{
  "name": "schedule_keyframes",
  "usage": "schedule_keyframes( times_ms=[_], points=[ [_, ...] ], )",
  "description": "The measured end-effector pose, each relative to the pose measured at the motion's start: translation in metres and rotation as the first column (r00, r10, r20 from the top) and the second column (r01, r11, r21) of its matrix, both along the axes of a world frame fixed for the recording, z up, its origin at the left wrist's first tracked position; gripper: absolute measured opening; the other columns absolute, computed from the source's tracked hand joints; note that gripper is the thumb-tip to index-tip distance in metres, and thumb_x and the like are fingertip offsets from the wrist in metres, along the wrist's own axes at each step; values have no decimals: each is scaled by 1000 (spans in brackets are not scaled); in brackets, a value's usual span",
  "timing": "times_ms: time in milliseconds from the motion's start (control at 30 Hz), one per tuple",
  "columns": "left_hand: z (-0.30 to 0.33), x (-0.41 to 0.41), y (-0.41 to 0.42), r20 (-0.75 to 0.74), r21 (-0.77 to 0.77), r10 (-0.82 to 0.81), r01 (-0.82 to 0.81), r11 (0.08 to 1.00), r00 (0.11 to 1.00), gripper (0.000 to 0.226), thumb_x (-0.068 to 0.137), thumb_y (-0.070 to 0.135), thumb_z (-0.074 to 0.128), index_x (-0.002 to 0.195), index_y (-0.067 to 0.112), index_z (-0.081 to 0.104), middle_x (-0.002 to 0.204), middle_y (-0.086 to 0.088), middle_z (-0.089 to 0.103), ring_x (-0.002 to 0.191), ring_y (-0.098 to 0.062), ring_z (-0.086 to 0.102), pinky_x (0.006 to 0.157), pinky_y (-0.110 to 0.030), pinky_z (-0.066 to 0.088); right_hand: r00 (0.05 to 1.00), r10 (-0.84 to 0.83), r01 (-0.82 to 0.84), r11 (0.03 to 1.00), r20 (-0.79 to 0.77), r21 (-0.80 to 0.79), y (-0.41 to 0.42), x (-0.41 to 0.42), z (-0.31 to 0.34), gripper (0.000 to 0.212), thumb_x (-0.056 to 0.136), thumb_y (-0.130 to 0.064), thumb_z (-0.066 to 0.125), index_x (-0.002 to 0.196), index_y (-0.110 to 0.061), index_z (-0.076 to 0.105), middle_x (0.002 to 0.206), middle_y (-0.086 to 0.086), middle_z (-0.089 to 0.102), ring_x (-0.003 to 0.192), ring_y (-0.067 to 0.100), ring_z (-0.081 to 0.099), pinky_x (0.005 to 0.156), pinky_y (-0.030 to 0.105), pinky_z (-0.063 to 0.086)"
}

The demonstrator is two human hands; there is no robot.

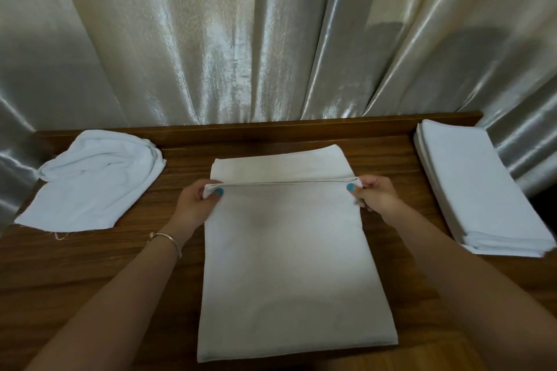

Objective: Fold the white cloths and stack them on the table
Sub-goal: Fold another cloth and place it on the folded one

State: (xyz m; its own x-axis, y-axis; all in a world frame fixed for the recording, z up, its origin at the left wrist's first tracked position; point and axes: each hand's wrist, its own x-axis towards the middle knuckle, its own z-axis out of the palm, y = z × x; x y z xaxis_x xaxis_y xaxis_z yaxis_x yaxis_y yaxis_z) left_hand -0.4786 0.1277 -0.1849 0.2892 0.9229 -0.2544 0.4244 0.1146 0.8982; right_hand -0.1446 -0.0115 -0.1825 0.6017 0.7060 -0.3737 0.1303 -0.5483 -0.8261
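- Cloth [286,265] in the middle of the surface [90,280], a long white piece running from the near edge toward the far edge; its upper layer is lifted and a lower layer shows beyond it.
- My left hand [196,205] pinches the left corner of that upper layer's raised edge, thumb on top with a teal nail, fingers [211,192] curled under the fabric.
- My right hand [375,194] pinches the right corner of the same edge, thumb on top, the other fingers tucked behind the cloth.
- The edge is stretched straight between my two hands, just above the lower layer.
- A thin bracelet [168,239] sits on my left wrist.
- Loose white cloths [96,181] lie rumpled in a heap at the far left corner of the surface, one frayed corner reaching toward the left edge.
- Folded white cloths [479,190] form a neat stack along the right edge, well apart from the piece I hold.
- Shiny pale curtains [241,39] hang behind the far edge.
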Motion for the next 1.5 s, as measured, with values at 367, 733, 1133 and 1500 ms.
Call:
schedule_keyframes(
  times_ms=[367, 733, 1133, 1500],
  points=[
    [19, -43, -97, 116, 48, 106, -112, 993, 988, 22, 81, 4, 69, 98, 17, 72, 101, -1, 70, 96, -13, 63, 75, -21, 49, 988, 12, 9, 991, -152, 137, -95, -32, 12, 13, 91, -4, 60, 99, -9, 68, 101, 8, 72, 87, 13, 72, 62, 20, 58],
    [-1, -84, -200, -37, 74, 81, -78, 994, 996, 24, 76, -2, 71, 96, 10, 74, 93, 1, 68, 85, -13, 61, 72, -21, 52, 987, 159, -157, 983, -11, 100, -192, -66, -11, 15, 85, -3, 67, 92, -15, 72, 102, -1, 70, 93, 10, 63, 73, 21, 51],
    [-20, -95, -229, -100, 53, -17, 23, 998, 995, 25, 82, -8, 64, 104, 4, 69, 126, -11, 61, 84, -11, 59, 71, -11, 49, 969, 245, -244, 961, 3, 129, -226, -77, -31, 24, 79, 8, 69, 83, -16, 72, 119, 5, 66, 114, 17, 60, 84, 17, 49],
    [-33, -105, -233, -178, 90, -83, 101, 991, 980, 32, 85, -8, 58, 95, 20, 70, 131, -4, 59, 116, -24, 57, 93, -23, 45, 898, 406, -412, 911, 170, -2, -237, -73, -38, 21, 82, -1, 70, 89, -22, 72, 128, -4, 63, 123, 13, 54, 99, 25, 44]
  ],
)
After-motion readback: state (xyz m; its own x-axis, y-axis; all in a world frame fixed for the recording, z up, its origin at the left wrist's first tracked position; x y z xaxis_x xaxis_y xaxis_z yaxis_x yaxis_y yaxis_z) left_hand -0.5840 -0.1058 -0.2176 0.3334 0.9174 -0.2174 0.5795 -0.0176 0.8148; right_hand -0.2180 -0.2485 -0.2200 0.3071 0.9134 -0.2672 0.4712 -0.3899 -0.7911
